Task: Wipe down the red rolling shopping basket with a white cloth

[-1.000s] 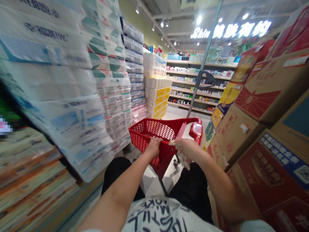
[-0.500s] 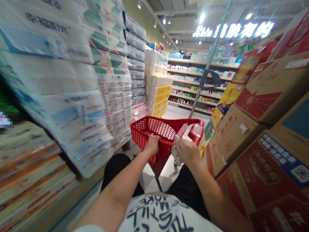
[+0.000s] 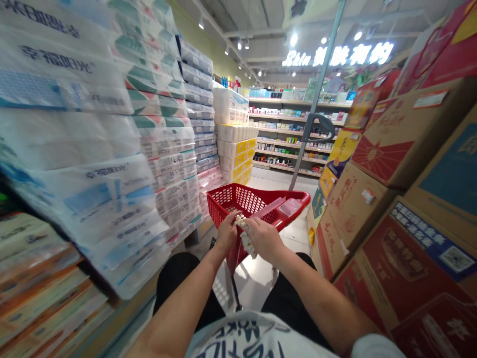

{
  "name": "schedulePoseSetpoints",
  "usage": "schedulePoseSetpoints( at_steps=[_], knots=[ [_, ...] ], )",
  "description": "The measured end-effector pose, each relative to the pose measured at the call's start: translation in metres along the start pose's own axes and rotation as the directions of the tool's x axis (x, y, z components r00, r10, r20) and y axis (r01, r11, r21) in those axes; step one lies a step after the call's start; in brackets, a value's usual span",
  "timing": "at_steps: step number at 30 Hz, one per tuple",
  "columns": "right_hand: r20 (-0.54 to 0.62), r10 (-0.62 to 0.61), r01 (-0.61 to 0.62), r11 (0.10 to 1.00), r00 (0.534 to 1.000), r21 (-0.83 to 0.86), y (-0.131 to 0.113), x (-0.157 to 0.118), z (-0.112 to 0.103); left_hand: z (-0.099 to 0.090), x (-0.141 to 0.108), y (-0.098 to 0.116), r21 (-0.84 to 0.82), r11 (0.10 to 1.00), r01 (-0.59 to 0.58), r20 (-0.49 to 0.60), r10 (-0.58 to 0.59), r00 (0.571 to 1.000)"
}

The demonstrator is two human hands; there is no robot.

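Observation:
A red plastic shopping cart (image 3: 257,201) with a perforated basket stands in front of my knees, and its inside shows nothing but the mesh walls. My left hand (image 3: 225,232) is closed on the basket's near rim, its thumb side up. Close beside it, my right hand (image 3: 265,241) is wrapped round a crumpled pale cloth (image 3: 247,239), pressing it against the rim. Part of the cloth hangs below the fingers, on the outside of the basket. The left fingertips are partly hidden behind the rim.
Stacked packs of tissue paper (image 3: 93,184) rise on the left. Cardboard cartons (image 3: 387,144) are piled on the right. A slanted metal pole (image 3: 309,117) with a grey handle stands behind the cart. Shelves of small goods (image 3: 286,132) line the back.
My right hand has moved left with the cloth, along the rim to beside my left hand. The cart has turned slightly, and its handle end sits lower. The view has shifted a little.

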State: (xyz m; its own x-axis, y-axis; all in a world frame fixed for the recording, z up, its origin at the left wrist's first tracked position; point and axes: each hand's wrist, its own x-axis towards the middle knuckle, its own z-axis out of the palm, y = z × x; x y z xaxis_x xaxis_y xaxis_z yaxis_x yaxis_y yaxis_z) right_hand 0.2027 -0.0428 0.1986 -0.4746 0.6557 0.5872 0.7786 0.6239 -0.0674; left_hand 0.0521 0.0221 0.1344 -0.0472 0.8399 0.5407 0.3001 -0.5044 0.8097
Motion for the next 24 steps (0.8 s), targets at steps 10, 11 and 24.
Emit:
schedulePoseSetpoints(
  at_steps=[10, 11, 24],
  knots=[
    [-0.112, -0.001, 0.007, 0.999, 0.994, 0.046, 0.044, -0.004, -0.007, 0.005, 0.003, 0.051, -0.091, 0.988, -0.128, 0.077, 0.135, 0.988],
    [-0.130, 0.032, -0.025, 0.998, 0.991, 0.052, 0.047, -0.004, -0.007, 0.006, 0.004, 0.048, -0.030, 0.989, -0.146, 0.084, 0.148, 0.985],
    [0.379, 0.055, 0.017, 0.983, 0.924, -0.185, 0.042, 0.062, -0.012, 0.014, 0.007, 0.047, 0.329, 0.918, -0.222, 0.080, 0.207, 0.975]
  ],
)
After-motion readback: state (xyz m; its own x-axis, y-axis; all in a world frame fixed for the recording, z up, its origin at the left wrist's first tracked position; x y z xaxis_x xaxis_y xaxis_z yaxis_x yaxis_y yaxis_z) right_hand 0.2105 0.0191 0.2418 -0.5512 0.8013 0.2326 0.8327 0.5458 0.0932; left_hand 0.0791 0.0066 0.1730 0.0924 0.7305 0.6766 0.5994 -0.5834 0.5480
